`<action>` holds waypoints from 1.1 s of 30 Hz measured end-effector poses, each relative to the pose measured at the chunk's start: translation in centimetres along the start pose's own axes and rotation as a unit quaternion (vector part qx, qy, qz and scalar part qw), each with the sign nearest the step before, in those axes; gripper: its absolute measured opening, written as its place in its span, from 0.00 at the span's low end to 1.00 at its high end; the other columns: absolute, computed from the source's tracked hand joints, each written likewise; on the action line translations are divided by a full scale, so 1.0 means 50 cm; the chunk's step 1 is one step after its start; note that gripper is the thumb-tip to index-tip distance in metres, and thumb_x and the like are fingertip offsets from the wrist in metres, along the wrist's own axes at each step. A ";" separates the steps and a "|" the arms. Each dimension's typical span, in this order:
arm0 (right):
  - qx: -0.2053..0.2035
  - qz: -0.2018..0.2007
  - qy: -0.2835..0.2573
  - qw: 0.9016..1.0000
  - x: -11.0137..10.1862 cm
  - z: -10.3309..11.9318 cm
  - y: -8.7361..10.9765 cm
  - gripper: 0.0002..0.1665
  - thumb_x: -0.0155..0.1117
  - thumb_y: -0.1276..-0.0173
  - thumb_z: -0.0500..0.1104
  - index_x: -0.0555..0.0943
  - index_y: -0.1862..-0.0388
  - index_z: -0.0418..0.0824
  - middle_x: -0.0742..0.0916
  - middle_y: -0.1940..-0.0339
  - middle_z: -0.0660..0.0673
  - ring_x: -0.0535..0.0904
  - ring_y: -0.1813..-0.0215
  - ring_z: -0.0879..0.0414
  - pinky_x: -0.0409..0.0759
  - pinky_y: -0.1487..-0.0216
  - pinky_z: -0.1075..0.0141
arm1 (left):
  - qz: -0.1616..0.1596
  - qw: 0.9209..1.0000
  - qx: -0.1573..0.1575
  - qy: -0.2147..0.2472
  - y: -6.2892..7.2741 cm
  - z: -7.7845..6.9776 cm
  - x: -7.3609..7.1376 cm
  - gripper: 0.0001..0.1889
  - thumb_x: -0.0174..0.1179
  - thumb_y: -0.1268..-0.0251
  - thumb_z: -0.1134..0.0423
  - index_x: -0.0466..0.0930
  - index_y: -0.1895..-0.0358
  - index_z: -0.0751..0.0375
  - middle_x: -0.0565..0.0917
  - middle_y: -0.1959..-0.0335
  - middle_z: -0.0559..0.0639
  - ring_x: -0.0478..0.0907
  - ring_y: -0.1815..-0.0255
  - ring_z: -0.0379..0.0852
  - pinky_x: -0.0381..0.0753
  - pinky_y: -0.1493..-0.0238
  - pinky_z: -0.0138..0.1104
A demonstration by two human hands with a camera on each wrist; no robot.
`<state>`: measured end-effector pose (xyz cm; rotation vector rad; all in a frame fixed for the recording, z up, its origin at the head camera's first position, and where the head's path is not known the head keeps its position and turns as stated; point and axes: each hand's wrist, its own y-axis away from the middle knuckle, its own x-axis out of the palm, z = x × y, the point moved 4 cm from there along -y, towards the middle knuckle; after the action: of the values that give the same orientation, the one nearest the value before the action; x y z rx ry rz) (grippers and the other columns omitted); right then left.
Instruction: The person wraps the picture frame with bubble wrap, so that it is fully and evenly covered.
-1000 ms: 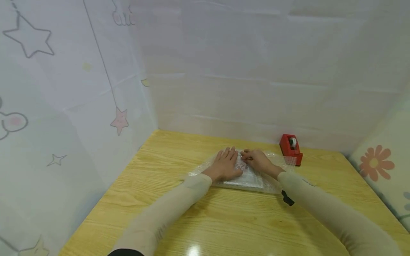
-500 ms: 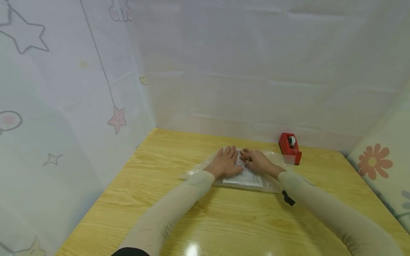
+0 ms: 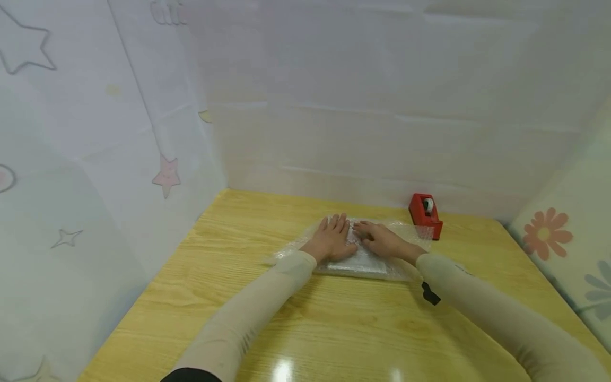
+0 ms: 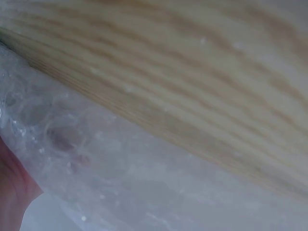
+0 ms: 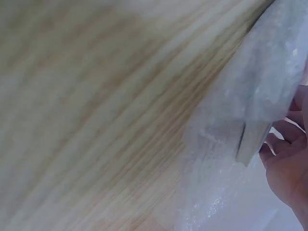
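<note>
A flat package in clear bubble wrap (image 3: pixel 360 265) lies on the wooden table. My left hand (image 3: pixel 331 240) rests flat on its top, fingers spread and pointing away from me. Beside it, my right hand (image 3: pixel 382 241) touches the upper middle of the package with loosely bent fingers, their tips near the left hand's fingers. In the right wrist view, the hand (image 5: pixel 288 149) lies over the wrap, and a pale straight edge (image 5: pixel 253 142) of the wrapped thing shows through the plastic. The left wrist view has the wrap's side (image 4: pixel 120 159) close up, with part of the hand (image 4: pixel 14 187).
A red tape dispenser (image 3: pixel 425 216) with a roll in it stands behind the package's right end, where loose wrap (image 3: pixel 420 232) overlaps its base in view. The table (image 3: pixel 334 329) meets a pale cloth backdrop (image 3: pixel 334 143). A black strap end (image 3: pixel 430 293) hangs by the right wrist.
The right hand's fingers have straightened a little and shifted slightly on the wrap. The left hand stays flat in place. The head view has drifted slightly to the right and down.
</note>
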<state>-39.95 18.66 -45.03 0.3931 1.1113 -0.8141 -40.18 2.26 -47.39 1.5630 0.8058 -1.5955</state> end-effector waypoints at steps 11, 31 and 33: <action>0.164 -0.163 -0.053 0.971 -0.064 0.012 0.114 0.27 0.56 0.19 0.47 0.74 0.30 0.32 0.76 0.30 0.33 0.68 0.28 0.35 0.64 0.32 0.39 | 0.002 1.000 -0.009 0.009 -0.027 0.009 0.013 0.45 0.29 0.23 0.31 0.38 0.16 0.58 0.34 0.16 0.54 0.32 0.18 0.54 0.32 0.23 0.51; 0.347 -0.356 -0.450 0.742 -0.040 -0.093 0.286 0.41 0.50 0.18 0.52 0.54 0.19 0.29 0.68 0.26 0.33 0.67 0.29 0.46 0.69 0.33 0.60 | -0.002 0.998 -0.010 0.060 -0.012 0.013 0.013 0.45 0.31 0.25 0.31 0.41 0.16 0.58 0.36 0.16 0.54 0.31 0.18 0.58 0.31 0.26 0.60; 0.296 -0.345 -0.560 0.693 -0.032 -0.102 0.273 0.38 0.46 0.15 0.48 0.48 0.17 0.32 0.64 0.23 0.36 0.63 0.26 0.49 0.63 0.28 0.61 | 0.002 0.998 -0.011 0.065 -0.013 0.013 0.010 0.45 0.30 0.25 0.31 0.40 0.16 0.57 0.34 0.16 0.53 0.30 0.18 0.57 0.32 0.26 0.60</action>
<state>-33.30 31.53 -47.20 -0.0847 -0.2708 -1.7668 -41.06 2.01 -47.89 1.6660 0.8868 -1.4887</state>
